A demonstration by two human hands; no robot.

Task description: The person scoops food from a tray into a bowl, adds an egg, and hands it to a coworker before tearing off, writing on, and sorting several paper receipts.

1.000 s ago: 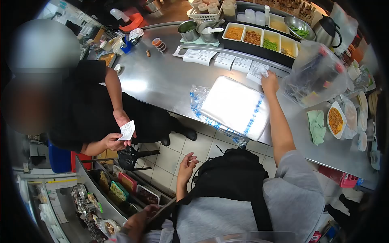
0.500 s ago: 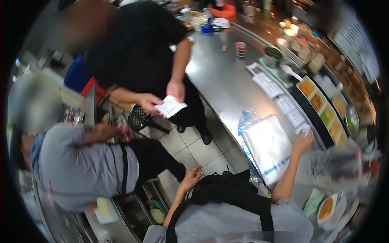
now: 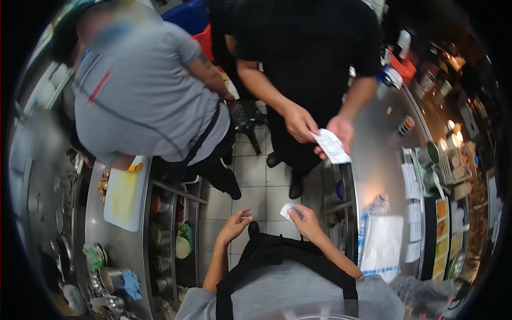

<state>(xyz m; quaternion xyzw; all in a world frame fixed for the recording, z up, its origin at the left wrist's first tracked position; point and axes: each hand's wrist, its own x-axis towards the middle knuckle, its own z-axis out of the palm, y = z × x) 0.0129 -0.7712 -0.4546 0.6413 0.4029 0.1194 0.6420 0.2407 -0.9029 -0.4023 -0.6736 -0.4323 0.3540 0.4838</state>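
A small white paper slip [image 3: 286, 211] is pinched in my right hand [image 3: 305, 221], in front of my body above the tiled floor. My left hand [image 3: 233, 226] hovers to the left of it, fingers loosely bent and apart, with nothing in it. Print on the slip is too small to read. Facing me, a person in black holds a larger white printed paper [image 3: 332, 146] with both hands, apart from mine.
On the right, a steel counter [image 3: 376, 165] carries a stack of white plastic bags [image 3: 381, 242], paper slips [image 3: 411, 181] and food trays [image 3: 441, 229]. A person in grey [image 3: 144, 90] stands at the left counter, near a cutting board [image 3: 125, 197]. Tiled floor [image 3: 249, 192] lies between.
My right hand has come off the right counter with the paper slip and is now in front of me. The view has turned left, and the person in grey has shifted posture.
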